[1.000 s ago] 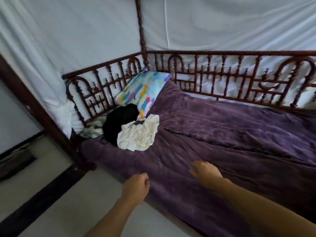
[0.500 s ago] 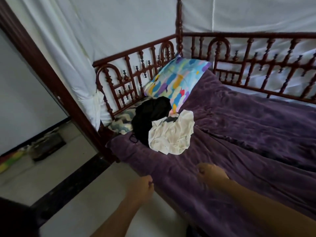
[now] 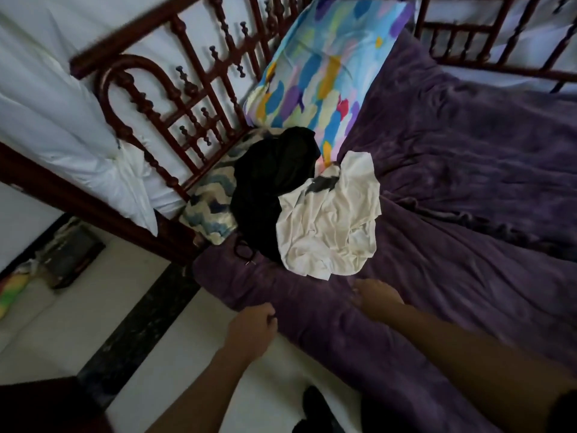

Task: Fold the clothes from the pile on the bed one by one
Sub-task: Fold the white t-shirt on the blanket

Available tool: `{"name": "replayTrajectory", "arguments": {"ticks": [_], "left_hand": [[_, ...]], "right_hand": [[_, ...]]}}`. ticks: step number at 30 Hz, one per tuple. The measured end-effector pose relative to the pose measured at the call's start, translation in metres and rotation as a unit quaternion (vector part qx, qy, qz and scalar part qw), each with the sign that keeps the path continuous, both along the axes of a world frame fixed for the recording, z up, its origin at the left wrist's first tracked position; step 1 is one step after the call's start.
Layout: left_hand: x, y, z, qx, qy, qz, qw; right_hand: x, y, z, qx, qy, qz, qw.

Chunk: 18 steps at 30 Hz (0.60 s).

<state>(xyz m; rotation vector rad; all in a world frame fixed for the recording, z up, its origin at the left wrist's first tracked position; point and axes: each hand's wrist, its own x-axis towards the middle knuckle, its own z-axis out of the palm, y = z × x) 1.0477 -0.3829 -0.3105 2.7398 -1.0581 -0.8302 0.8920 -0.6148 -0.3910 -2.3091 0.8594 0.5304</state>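
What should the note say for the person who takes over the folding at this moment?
Left hand: fingers curled, holds nothing, by the edge of the blanket.
Right hand: blurred, looks open, over the blanket just short of the white garment.
Pile: white garment crumpled, partly over the black garment, beside the pillow.
Done: nothing folded.
Left: fold both, probably the white one first.

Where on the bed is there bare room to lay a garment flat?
The blanket is bare right of the white garment, up to the far rail. Crowded at the headboard corner: pillow, black garment, white garment piled together.
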Motion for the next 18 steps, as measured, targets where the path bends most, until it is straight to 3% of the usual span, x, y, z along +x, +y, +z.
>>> {"name": "replayTrajectory", "arguments": {"ticks": [6, 12, 14, 18], "left_hand": [[0.064, -0.049, -0.061, 0.037, 0.033, -0.095, 0.994], [0.120, -0.102, -0.118, 0.012, 0.088, -0.189, 0.978], [0.136, -0.113, -0.130, -0.005, 0.096, -0.204, 0.974], [0.169, -0.128, -0.147, -0.018, 0.097, -0.233, 0.967]], "right_hand": [[0.036, -0.022, -0.035, -0.003, 0.059, -0.101, 0.993], [0.076, -0.067, -0.086, 0.009, 0.098, -0.266, 0.959], [0.092, -0.081, -0.109, -0.003, 0.074, -0.386, 0.920], [0.120, -0.098, -0.158, 0.010, 0.017, -0.589, 0.808]]}}
